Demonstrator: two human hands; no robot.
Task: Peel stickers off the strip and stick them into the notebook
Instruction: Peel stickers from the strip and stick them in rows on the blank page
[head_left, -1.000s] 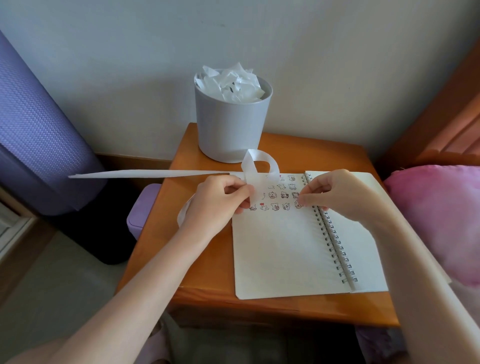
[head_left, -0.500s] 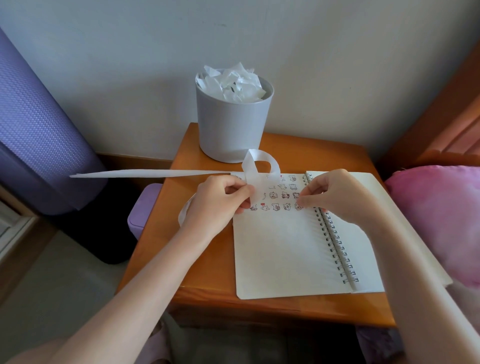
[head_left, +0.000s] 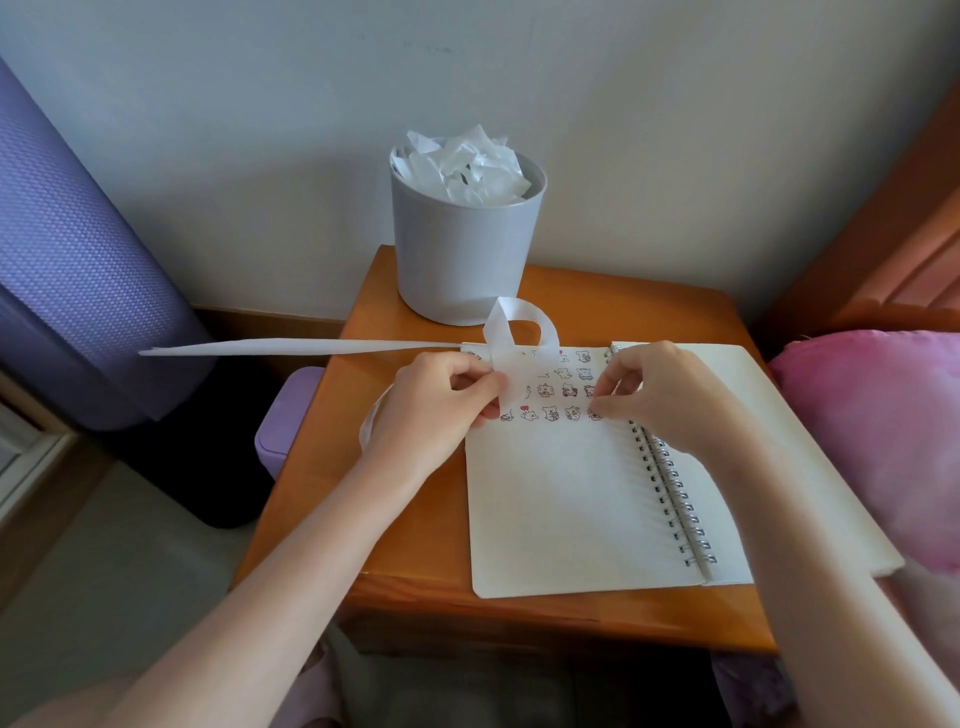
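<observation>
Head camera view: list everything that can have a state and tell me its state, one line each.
Notebook: open, flat on the table, sticker rows atop left page.
Sticker strip: looped, tail sticking out left.
Left hand: pinches the strip.
Right hand: fingertips pinched at the lowest sticker row; contents unclear.
Grey bin: upright, full of crumpled white paper.

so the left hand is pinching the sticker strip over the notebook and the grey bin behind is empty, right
Not empty: the head view shows the grey bin heaped with crumpled white paper. The left hand does pinch the sticker strip over the notebook.
</observation>
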